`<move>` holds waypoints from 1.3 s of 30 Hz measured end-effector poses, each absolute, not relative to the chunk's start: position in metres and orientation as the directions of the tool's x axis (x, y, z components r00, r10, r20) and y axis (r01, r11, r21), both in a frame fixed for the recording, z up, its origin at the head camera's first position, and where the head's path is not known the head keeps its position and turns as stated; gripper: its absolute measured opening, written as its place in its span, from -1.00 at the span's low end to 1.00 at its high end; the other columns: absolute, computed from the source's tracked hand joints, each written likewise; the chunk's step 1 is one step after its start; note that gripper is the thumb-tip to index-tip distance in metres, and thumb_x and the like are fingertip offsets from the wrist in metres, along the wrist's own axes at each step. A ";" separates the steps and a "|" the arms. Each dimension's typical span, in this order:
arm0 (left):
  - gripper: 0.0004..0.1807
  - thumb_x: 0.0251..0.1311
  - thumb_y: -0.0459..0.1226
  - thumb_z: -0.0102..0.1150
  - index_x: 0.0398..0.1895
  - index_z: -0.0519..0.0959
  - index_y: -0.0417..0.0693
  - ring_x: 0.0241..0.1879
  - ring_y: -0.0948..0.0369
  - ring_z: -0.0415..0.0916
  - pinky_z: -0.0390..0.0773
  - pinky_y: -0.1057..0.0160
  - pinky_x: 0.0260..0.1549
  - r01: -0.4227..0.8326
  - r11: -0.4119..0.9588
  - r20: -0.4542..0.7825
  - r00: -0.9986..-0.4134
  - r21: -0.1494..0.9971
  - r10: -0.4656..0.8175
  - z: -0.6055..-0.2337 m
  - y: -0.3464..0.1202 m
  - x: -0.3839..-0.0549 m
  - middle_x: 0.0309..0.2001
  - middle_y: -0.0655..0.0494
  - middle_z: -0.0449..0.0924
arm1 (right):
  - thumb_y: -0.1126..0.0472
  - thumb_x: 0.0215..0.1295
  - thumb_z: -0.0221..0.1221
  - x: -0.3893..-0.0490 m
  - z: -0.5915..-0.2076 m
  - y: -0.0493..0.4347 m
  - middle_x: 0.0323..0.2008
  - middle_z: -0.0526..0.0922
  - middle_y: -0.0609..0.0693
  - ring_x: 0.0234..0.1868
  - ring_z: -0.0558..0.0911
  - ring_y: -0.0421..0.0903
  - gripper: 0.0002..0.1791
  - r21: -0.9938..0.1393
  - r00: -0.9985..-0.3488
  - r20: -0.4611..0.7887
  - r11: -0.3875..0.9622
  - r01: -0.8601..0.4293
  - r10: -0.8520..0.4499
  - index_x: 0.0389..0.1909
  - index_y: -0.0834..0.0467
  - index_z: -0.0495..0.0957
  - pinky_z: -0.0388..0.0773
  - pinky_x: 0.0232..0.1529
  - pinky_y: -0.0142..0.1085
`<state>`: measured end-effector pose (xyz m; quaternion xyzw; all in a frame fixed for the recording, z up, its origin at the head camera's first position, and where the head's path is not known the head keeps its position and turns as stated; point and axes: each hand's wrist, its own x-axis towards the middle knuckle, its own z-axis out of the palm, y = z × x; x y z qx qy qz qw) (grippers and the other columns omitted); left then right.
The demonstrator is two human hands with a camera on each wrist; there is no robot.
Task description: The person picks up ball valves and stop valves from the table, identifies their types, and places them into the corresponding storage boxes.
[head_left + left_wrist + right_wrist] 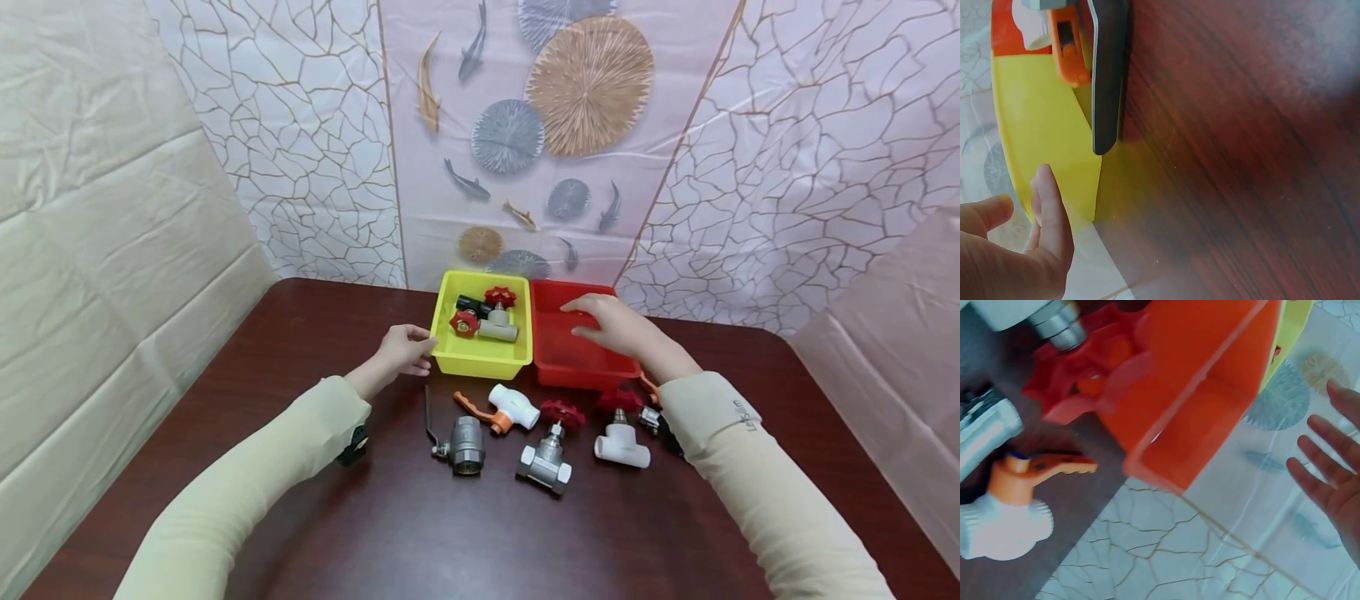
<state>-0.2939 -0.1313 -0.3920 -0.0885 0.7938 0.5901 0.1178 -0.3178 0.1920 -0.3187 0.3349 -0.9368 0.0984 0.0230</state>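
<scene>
We saw the left hand [405, 348] beside the left wall of a yellow bin [480, 367], its fingers extended and the thumb apart at the rim; we could not tell whether it touched. The right hand [615, 323] was above a red bin [577, 379], released, its fingers loosely bent. The bins sat side by side on the far part of the tabletop [450, 542], yellow on the left. Inside the yellow one we found a grey valve [498, 329] with a red handwheel, next to a second red handwheel [463, 323] and a black fitting [472, 307]. Nearer us, from left to right, were a metal ball valve [467, 442] with a long lever, a white ball valve [516, 406] with an orange lever, a metal gate valve [546, 462] and a white tee-shaped valve [622, 448], the last two with red handwheels. Farther right, we noticed another orange-levered valve [1007, 525] and a metal piece [649, 419] partly behind the right sleeve [708, 412].
</scene>
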 end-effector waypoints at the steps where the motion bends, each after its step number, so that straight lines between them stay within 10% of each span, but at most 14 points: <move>1: -0.60 0.31 -0.25 0.06 0.13 0.38 -0.31 -0.68 0.30 0.45 0.62 0.35 -0.58 -0.275 0.291 -0.289 -0.957 0.916 0.004 -0.392 -0.132 -0.292 -0.25 -0.19 0.53 | 0.37 0.17 0.22 -0.317 -0.320 0.195 0.01 0.59 0.27 0.07 0.54 0.19 -0.62 -0.172 -0.784 0.112 0.765 -0.621 -0.611 0.03 0.35 0.53 0.46 0.10 0.04; 6: -0.59 0.32 -0.25 0.05 0.14 0.36 -0.33 -0.69 0.31 0.45 0.67 0.24 -0.47 -0.264 0.333 -0.292 -0.956 0.905 0.036 -0.388 -0.133 -0.281 -0.18 -0.30 0.54 | 0.37 0.18 0.21 -0.312 -0.324 0.211 0.01 0.59 0.31 0.05 0.54 0.23 -0.61 -0.201 -0.828 0.110 0.803 -0.561 -0.550 0.04 0.38 0.51 0.45 0.09 0.08; 13: -0.52 0.29 -0.29 0.07 0.19 0.25 -0.35 -0.70 0.31 0.48 0.68 0.17 -0.40 -0.268 0.299 -0.307 -0.947 0.916 0.093 -0.385 -0.131 -0.268 -0.58 0.03 0.47 | 0.34 0.23 0.16 -0.304 -0.324 0.226 -0.07 0.60 0.34 -0.10 0.57 0.25 -0.62 -0.270 -0.897 0.110 0.855 -0.442 -0.428 0.07 0.38 0.48 0.48 -0.03 0.08; 39: -0.61 0.28 -0.32 0.06 0.08 0.30 -0.39 -0.68 0.29 0.49 0.66 0.23 -0.53 -0.154 0.281 -0.222 -0.949 0.947 0.226 -0.390 -0.115 -0.244 -0.53 -0.03 0.50 | 0.32 0.29 0.10 -0.290 -0.341 0.251 -0.08 0.59 0.40 -0.09 0.60 0.26 -0.60 -0.501 -0.947 0.130 0.805 -0.318 -0.292 0.11 0.43 0.42 0.54 -0.08 0.07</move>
